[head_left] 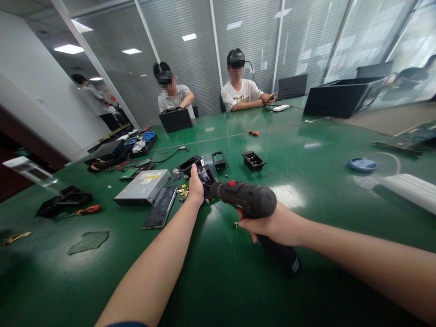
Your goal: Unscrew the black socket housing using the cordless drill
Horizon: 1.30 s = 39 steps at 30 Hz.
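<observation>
My right hand (272, 222) is wrapped round the grip of a black cordless drill (245, 197) with a red switch on top. The drill's nose points left and meets a small black plastic socket housing (207, 176). That housing is gripped by my left hand (196, 185), its thumb up along the near side; the other fingers are hidden. Where the bit touches the housing is too small to make out. Loose brass pieces (184, 193) lie just left of my left hand. Beyond it stand a black frame (219, 160) and another black socket housing (254, 161) with brass contacts inside.
On the left lie a silver disc drive (142, 187), a dark flat phone-like slab (160, 207), an orange-handled screwdriver (89, 210) and black plastic parts (64, 200). Another orange screwdriver (253, 133) lies farther back. Two people sit across the green table (218, 281). A blue round object (362, 165) rests at right.
</observation>
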Each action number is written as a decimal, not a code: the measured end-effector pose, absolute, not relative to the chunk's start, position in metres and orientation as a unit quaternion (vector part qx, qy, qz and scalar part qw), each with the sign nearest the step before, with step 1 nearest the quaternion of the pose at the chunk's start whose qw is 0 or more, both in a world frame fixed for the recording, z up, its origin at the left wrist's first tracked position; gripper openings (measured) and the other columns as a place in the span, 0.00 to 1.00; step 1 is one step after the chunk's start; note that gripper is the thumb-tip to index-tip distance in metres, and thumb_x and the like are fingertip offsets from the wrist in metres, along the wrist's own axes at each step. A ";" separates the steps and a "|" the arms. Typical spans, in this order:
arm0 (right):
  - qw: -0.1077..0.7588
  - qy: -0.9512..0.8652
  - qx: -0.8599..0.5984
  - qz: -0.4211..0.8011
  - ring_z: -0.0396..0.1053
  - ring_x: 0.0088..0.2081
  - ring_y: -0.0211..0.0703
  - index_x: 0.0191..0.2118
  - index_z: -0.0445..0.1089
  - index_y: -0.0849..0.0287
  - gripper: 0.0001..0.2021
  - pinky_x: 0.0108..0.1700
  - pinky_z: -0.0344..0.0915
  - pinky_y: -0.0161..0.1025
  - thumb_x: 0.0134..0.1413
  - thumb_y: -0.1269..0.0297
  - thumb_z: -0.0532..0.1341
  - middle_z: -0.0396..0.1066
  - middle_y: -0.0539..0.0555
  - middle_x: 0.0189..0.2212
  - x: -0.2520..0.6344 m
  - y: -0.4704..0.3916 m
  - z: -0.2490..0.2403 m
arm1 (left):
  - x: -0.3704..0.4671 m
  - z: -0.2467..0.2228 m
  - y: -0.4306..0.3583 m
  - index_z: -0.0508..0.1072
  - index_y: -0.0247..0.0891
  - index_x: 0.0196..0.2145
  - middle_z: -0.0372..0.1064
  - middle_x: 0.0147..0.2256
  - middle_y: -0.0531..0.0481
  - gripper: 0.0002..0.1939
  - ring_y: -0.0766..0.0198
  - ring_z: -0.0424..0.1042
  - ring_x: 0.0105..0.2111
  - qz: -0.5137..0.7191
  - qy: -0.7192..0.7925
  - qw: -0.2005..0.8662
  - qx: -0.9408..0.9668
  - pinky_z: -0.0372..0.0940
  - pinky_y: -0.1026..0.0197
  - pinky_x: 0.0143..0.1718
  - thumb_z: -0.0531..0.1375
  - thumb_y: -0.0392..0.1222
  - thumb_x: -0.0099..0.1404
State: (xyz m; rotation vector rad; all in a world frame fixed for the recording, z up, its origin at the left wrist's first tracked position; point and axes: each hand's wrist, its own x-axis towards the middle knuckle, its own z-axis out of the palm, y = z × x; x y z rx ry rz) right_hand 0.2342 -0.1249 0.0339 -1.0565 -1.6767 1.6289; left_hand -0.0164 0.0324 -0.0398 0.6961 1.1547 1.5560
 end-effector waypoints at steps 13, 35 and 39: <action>0.289 -0.628 -0.399 0.603 0.73 0.21 0.40 0.42 0.74 0.55 0.14 0.27 0.69 0.37 0.48 0.70 0.73 0.75 0.43 0.24 0.235 -0.124 0.026 | -0.015 -0.039 0.033 0.83 0.41 0.37 0.88 0.35 0.38 0.33 0.41 0.94 0.46 0.651 0.484 0.510 0.286 0.88 0.47 0.48 0.61 0.74 0.81; 0.271 -0.640 -0.409 0.591 0.72 0.21 0.41 0.43 0.76 0.55 0.12 0.28 0.69 0.37 0.53 0.70 0.73 0.73 0.43 0.21 0.235 -0.123 0.027 | -0.017 -0.040 0.034 0.83 0.42 0.38 0.89 0.37 0.40 0.32 0.45 0.94 0.46 0.652 0.489 0.507 0.281 0.87 0.51 0.49 0.60 0.72 0.83; 0.274 -0.640 -0.410 0.589 0.73 0.21 0.42 0.44 0.76 0.56 0.12 0.29 0.70 0.38 0.54 0.70 0.73 0.73 0.43 0.21 0.236 -0.122 0.025 | -0.018 -0.042 0.034 0.83 0.42 0.37 0.89 0.37 0.39 0.32 0.42 0.94 0.46 0.656 0.480 0.508 0.284 0.87 0.48 0.49 0.62 0.74 0.81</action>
